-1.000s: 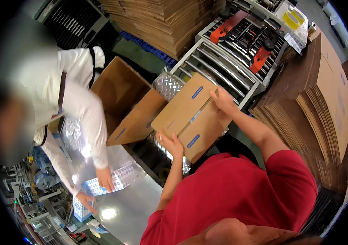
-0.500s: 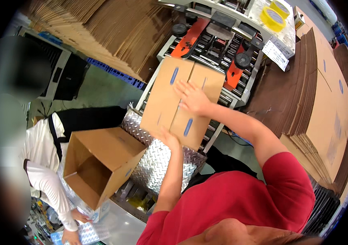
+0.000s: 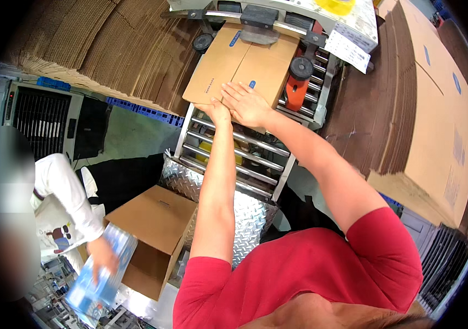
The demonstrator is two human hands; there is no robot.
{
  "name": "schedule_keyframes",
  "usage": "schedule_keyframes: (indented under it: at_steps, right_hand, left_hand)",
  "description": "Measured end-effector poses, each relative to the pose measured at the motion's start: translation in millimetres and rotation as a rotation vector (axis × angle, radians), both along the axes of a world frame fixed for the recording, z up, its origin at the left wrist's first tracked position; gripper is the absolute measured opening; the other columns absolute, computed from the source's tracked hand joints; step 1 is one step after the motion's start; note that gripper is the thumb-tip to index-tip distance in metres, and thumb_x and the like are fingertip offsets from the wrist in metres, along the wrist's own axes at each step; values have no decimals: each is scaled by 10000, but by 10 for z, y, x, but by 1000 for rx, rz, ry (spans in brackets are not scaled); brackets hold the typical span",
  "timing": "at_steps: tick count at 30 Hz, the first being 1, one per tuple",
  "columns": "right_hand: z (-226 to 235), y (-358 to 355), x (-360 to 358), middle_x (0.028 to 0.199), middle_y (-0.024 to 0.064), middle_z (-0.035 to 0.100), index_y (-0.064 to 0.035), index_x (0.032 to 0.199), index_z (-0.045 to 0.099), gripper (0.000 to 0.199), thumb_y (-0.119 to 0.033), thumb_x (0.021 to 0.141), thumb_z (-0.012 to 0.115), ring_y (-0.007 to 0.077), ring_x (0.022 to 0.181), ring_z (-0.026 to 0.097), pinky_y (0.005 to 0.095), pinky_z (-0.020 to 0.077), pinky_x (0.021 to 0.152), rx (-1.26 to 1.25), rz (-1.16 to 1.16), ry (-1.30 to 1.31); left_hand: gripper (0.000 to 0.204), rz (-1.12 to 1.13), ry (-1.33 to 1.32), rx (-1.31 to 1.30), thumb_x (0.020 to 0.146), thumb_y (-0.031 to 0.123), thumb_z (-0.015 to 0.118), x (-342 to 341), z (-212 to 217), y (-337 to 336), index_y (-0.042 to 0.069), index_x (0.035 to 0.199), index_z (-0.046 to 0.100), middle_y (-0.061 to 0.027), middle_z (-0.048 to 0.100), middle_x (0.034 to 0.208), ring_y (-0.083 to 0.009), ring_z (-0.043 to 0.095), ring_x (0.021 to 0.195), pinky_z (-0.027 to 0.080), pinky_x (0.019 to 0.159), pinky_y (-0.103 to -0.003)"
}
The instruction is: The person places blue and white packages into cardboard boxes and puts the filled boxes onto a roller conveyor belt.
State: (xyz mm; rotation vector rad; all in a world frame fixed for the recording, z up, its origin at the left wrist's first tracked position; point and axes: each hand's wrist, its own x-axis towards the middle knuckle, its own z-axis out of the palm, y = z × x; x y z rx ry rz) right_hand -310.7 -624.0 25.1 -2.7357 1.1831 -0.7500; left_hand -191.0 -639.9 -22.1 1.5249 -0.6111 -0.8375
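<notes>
On the steel roller conveyor (image 3: 234, 159), the closed cardboard box (image 3: 245, 66) has moved on from half a second ago: it now sits at the far end, entering the taping machine (image 3: 278, 22). The left hand (image 3: 216, 111) pushes its near edge, fingers curled; the right hand (image 3: 246, 103) lies flat, fingers spread, gripping nothing. Left of the conveyor, a co-worker's hand (image 3: 102, 255) holds a blue pack (image 3: 98, 279) by an open carton (image 3: 154, 236). Flattened cardboard stacks (image 3: 108, 44) stand beyond.

The far end of the cardboard box (image 3: 245, 60) is hidden under the grey head of the sealing machine (image 3: 261, 19), whose top is cut off by the upper edge. The left hand (image 3: 216, 111) shows only its back, its fingertips out of sight behind the box's near edge. The co-worker (image 3: 53, 203) at lower left is partly blurred, and the blue-wrapped pack (image 3: 99, 277) is too smeared to tell its contents.
</notes>
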Motion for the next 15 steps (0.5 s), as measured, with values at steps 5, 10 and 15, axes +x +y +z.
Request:
schedule_keyframes:
  at_steps: [5, 10, 15]
  right_hand:
    - [46, 905, -304, 1189, 198, 527, -33, 1200, 514, 438, -213, 801, 534, 333, 1124, 488, 405, 394, 953, 358, 73, 112]
    - [-45, 2812, -1139, 1140, 127, 587, -64, 1119, 584, 332, -208, 824, 535, 312, 1041, 554, 396, 464, 861, 858, 140, 121]
    - [75, 3561, -1619, 1026, 123, 623, -86, 1074, 618, 296, -203, 809, 560, 294, 958, 587, 385, 475, 801, 836, -254, -92]
  left_hand:
    - [429, -808, -138, 137, 964, 249, 294, 3, -755, 1438, -33, 1285, 335, -218, 417, 1284, -327, 418, 1184, 325, 986, -390]
    - [377, -1431, -750, 678, 885, 251, 411, 634, -2146, 4796, -16, 1124, 528, -239, 560, 1083, -386, 530, 1016, 422, 867, -447]
    - [398, -1202, -521, 1243, 877, 265, 432, 1492, -1703, 6412, -12, 1149, 520, -227, 577, 1046, -363, 550, 978, 438, 834, -427]
